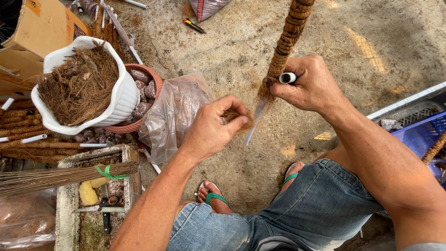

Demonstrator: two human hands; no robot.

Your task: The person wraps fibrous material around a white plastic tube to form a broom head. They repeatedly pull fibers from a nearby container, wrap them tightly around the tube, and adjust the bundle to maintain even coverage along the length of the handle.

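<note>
Right hand (309, 86) closed around the bare white pipe end (287, 77) of a coir-wrapped pole (288, 35), thumb pressing the last turn of fibre against the pipe; left hand (211, 128) pinched on a small tuft of coir fibre (241, 118), just below and beside the pole's loose end. A pale strip (254, 122) hangs from the wrap between the two hands. The step appears to be feeding fibre onto the pole — it likely goes best if the thumb holds the wrap tight while the tuft is laid flush against the last turn, with no gap. Room is open over the concrete floor (371, 42) ahead and to the right; on the left the clear plastic bag (174, 116) and the white pot of fibre (81, 86) stand near the left hand, and a blue crate (420, 128) lies close by the right forearm — the pole's far end runs out of view.
</note>
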